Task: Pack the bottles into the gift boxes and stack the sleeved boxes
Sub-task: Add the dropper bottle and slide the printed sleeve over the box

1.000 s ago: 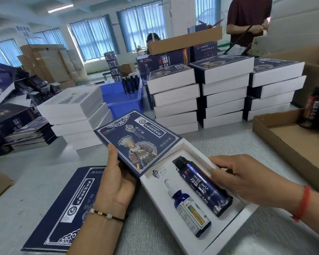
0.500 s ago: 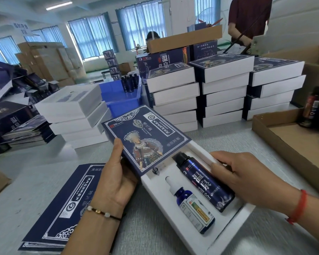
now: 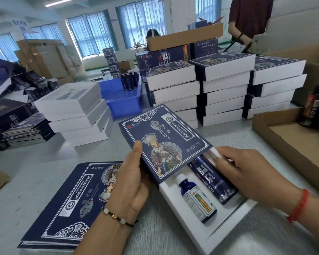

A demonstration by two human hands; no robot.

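My left hand grips a dark blue printed sleeve by its left edge, thumb on top. The sleeve covers the far half of a white gift box tray lying on the grey table. In the tray lie a tall dark blue bottle and a small blue dropper bottle with a white cap. My right hand holds the tray's right rim, its thumb pressing the edge beside the tall bottle.
Flat blue sleeves are piled at the near left. Three stacks of sleeved boxes stand behind, empty white trays at left, a blue bin with bottles, and a cardboard tray at right. A person stands at the far right.
The sleeve has slid nearer over the tray, now covering the bottle tops. My right hand shifted up along the tray's right rim.
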